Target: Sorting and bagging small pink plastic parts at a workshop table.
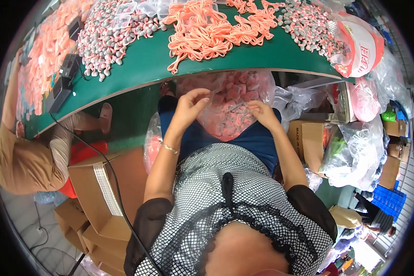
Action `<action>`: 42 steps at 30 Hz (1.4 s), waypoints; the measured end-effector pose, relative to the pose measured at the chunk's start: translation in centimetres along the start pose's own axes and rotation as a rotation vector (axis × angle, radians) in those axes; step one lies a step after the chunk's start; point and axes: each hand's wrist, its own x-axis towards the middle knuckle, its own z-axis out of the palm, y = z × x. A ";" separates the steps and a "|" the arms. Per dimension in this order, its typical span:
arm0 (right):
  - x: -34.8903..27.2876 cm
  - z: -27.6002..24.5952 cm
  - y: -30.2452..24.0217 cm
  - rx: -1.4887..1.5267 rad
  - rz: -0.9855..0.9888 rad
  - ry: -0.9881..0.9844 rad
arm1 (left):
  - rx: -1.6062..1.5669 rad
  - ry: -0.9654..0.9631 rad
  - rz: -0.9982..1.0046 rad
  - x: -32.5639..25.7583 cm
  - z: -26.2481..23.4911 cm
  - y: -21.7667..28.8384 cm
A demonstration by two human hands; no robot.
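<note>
Across my lap lies a large clear plastic bag (265,87) full of small pink and grey pieces (234,99), some of which look individually wrapped. At the bag's left side my left hand (191,109) is raised, thumb and curled fingers apart, with nothing visible between them. Over the bag's right side, my right hand (264,113) has its fingers bent together near the pieces; whatever they pinch is too small to make out. In front stands a green table (147,62) carrying bundles of coral cord (202,32) and heaps of small grey-and-pink round pieces (103,41).
More round pieces (306,27) and a red-and-white bag (361,46) occupy the table's right. Black boxes (60,92) stand at its left, with a cable (108,158) running past me. Cardboard boxes (108,193) flank my left; another person (30,161) is beyond. A carton (306,142) stands right.
</note>
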 end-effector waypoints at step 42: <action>20.6 -5.5 -29.1 -0.881 -0.882 0.491 | 1.206 1.046 0.522 4.8 -10.8 10.8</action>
